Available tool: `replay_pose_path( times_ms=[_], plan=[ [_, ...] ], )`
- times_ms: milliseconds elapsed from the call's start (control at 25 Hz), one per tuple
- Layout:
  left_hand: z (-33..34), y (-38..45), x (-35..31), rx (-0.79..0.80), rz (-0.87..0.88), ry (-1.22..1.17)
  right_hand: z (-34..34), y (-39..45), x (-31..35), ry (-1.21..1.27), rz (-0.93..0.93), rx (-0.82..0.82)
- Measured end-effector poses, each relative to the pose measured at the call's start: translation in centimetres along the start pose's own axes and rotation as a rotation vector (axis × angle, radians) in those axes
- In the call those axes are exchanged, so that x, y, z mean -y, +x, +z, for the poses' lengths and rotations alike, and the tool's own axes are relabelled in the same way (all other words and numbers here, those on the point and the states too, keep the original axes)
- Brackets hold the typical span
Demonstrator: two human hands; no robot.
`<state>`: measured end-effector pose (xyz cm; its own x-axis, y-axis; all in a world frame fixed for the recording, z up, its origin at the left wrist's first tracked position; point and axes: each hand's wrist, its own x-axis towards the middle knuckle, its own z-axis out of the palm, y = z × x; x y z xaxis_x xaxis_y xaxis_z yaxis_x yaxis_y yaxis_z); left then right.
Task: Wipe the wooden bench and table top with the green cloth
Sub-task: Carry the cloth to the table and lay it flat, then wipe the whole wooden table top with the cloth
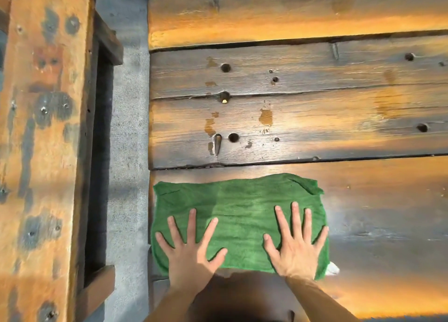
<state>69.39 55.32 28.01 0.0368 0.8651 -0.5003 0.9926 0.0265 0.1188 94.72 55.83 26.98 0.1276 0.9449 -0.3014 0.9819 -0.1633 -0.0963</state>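
Observation:
A green cloth (238, 210) lies spread flat on the near left corner of the wooden table top (315, 118). My left hand (191, 251) presses flat on the cloth's left half, fingers spread. On the cloth's right half my right hand (295, 245) lies the same way, palm down with fingers apart. Neither hand grips the cloth. A white tag (333, 269) sticks out at the cloth's near right corner. The wooden bench (41, 140) runs along the left side of the view, apart from the table.
Wet patches (265, 117) and several round holes (233, 137) mark the table planks beyond the cloth. A strip of grey concrete floor (128, 132) separates bench and table. Dark gaps run between the planks.

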Motion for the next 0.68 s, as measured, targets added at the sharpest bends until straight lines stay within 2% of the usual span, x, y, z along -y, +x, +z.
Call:
replay_pose_path(
  times_ms=[280,480,680],
  plan=[
    [-4.4,8.8,-0.4,-0.072,-0.051,0.029,-2.4,11.5,1.8,-0.001,-0.037,-0.025],
    [-8.8,17.6,-0.4,-0.17,-0.052,0.018,-4.7,19.8,3.7,0.013,-0.009,-0.107],
    [-14.2,26.7,0.1,-0.223,-0.06,0.053,-7.9,30.0,5.8,0.023,-0.033,-0.085]
  ],
)
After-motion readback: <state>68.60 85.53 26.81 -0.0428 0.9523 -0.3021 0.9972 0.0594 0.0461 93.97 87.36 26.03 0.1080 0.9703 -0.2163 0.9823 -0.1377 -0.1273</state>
